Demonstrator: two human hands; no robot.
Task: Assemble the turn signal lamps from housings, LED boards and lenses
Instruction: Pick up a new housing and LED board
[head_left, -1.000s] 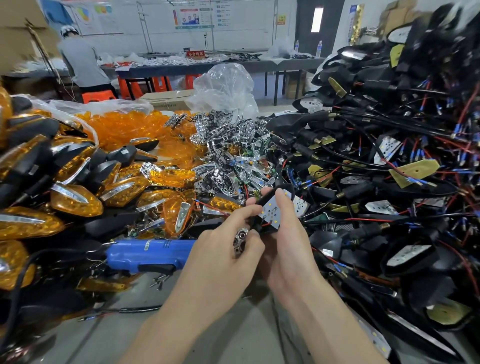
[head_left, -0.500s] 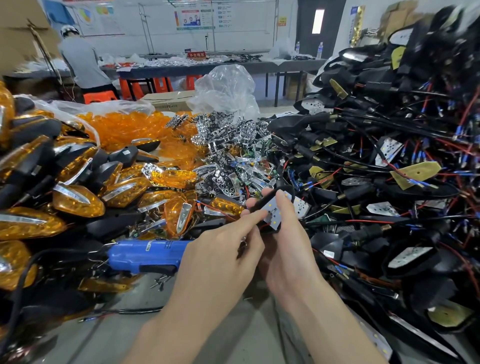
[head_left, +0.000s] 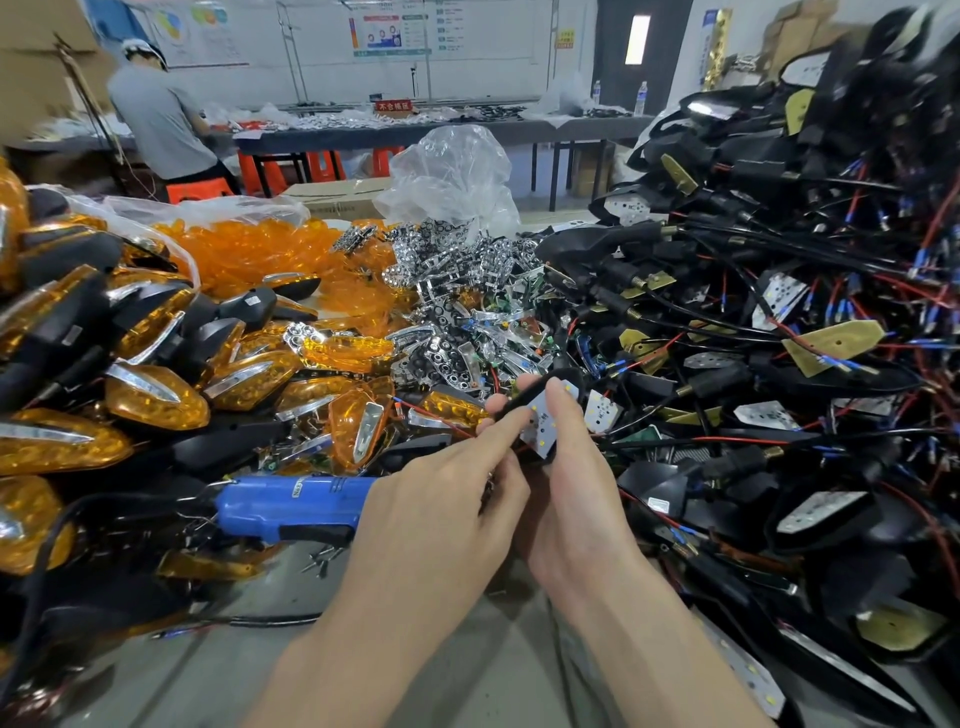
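Your two hands meet over the middle of a crowded worktop, sharing one part between them. Your right hand has the grip: its fingers curl behind one black housing and its thumb lies flat on the one white LED board seated in that housing. At least three pale LED dots show on the board. Your left hand reaches in from the left, its forefinger stretched out to touch the board's near edge. Its other fingers curl under, and it cannot be told whether they hold anything.

Just left of the grip and below it lies one blue power tool. Farther left rises a heap of finished amber lamps, too many to count. Beyond the grip sits a heap of chrome reflectors, with a mound of loose amber lenses to its left and one crumpled clear bag behind it. Right of the grip, a tall tangle of wired black housings fills the view, again past counting. Far behind, one person stands at another table.
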